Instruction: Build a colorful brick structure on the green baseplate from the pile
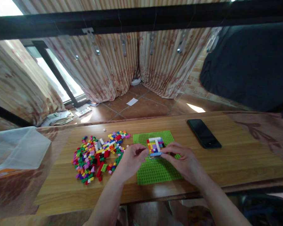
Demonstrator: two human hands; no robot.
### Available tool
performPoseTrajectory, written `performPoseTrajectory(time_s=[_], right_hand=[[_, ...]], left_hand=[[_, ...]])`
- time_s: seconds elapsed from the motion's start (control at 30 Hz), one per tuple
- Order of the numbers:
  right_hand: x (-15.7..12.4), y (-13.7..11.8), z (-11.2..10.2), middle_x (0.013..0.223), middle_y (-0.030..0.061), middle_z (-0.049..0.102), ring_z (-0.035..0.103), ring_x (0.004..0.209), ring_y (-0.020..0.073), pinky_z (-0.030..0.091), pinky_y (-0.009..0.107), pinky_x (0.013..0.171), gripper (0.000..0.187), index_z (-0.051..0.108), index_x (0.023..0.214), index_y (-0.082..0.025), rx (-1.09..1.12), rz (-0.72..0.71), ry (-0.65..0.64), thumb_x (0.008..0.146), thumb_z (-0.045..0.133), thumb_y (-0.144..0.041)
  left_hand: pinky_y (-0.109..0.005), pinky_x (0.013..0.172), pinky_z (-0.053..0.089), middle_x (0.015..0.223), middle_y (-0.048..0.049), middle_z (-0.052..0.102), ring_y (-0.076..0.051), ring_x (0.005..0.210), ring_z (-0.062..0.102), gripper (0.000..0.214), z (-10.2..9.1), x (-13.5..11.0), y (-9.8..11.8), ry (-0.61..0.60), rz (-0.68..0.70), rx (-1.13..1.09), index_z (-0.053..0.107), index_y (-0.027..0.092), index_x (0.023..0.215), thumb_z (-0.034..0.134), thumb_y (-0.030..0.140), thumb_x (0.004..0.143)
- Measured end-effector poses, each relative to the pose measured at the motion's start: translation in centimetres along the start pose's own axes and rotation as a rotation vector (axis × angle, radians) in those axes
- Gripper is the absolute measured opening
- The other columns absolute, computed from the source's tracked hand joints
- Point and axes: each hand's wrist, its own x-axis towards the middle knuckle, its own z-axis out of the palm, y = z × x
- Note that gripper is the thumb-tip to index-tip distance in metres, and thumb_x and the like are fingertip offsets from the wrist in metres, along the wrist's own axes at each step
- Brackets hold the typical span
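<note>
A small multicoloured toy brick build (153, 146), with white bricks along its back and middle, stands on a green studded baseplate (147, 175). Along its front edge lies a light-blue brick (155, 154). My left hand (135, 158) is closed, thumb and index fingertips pinched at the build's left front corner. On the other side, my right hand (182, 160) pinches at the right end of the light-blue brick. Both hands rest over the baseplate and cover parts of it. The fingertips hide whatever small part may be between them.
Loose toy bricks (87, 157) in many colours spread left of the baseplate on the wooden table (61, 185). A black phone (204, 133) lies to the right. At the far left stands a translucent white container (19, 147). A dark bar (141, 20) crosses above.
</note>
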Motion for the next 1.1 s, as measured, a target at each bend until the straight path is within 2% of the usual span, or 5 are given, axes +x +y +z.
performPoseTrajectory(time_s=[0.27,0.7,0.87,1.1], right_hand=[[0.0,0.0,0.1,0.084,0.0025,0.068,0.065,0.077,0.0159,0.052,0.027,0.070,0.011,0.074,0.088,-0.027,-0.071,-0.056,0.038,0.085,0.063,-0.028],[0.0,-0.1,-0.4,0.087,0.0023,0.067,0.065,0.081,0.0162,0.050,0.029,0.075,0.011,0.072,0.088,-0.025,-0.047,-0.003,-0.007,0.086,0.062,-0.028],[0.1,0.0,-0.8,0.086,0.0020,0.066,0.063,0.082,0.0157,0.049,0.028,0.075,0.012,0.070,0.087,-0.024,-0.051,-0.023,-0.043,0.087,0.059,-0.026],[0.1,0.6,-1.6,0.084,0.0015,0.065,0.062,0.079,0.0149,0.048,0.027,0.072,0.011,0.070,0.084,-0.023,-0.056,-0.019,-0.027,0.087,0.059,-0.025]], left_hand=[[-0.020,0.052,0.036,0.064,0.0004,0.060,-0.009,0.055,0.048,0.026,0.9,0.1,0.0,0.006,0.004,-0.169,0.063,0.013,0.075,0.069,0.038,0.072],[-0.020,0.051,0.033,0.061,0.0012,0.057,-0.009,0.056,0.046,0.024,1.0,0.0,0.3,0.033,0.000,-0.126,0.062,0.013,0.074,0.068,0.036,0.072],[-0.021,0.052,0.034,0.063,0.0007,0.058,-0.010,0.057,0.047,0.022,1.0,0.0,0.3,0.042,0.029,-0.082,0.063,0.013,0.075,0.066,0.035,0.074],[-0.020,0.051,0.033,0.062,0.0016,0.058,-0.009,0.056,0.046,0.019,1.5,0.1,0.6,0.087,0.069,0.022,0.064,0.014,0.073,0.063,0.033,0.077]])
